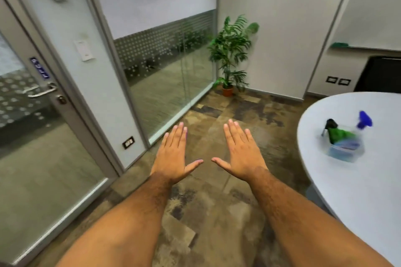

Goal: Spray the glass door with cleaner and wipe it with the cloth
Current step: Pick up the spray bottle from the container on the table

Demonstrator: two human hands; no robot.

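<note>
The glass door (41, 158) stands at the left, framed in grey metal, with a steel lever handle (41, 91) and a blue PULL sticker. My left hand (173, 154) and my right hand (240, 151) are stretched out flat over the floor, palms down, fingers together and thumbs pointing at each other; both hold nothing. On the round white table (358, 191) at the right lies a clear spray bottle (347, 147) with blue liquid and a blue trigger head, blurred. A green cloth (338, 134) rests against it, beside a small black object.
A fixed glass wall panel (169, 67) with a dotted frosted band runs right of the door. A potted plant (230, 54) stands in the far corner. A dark chair (379, 76) sits behind the table. Patterned brown carpet (206, 212) covers the floor.
</note>
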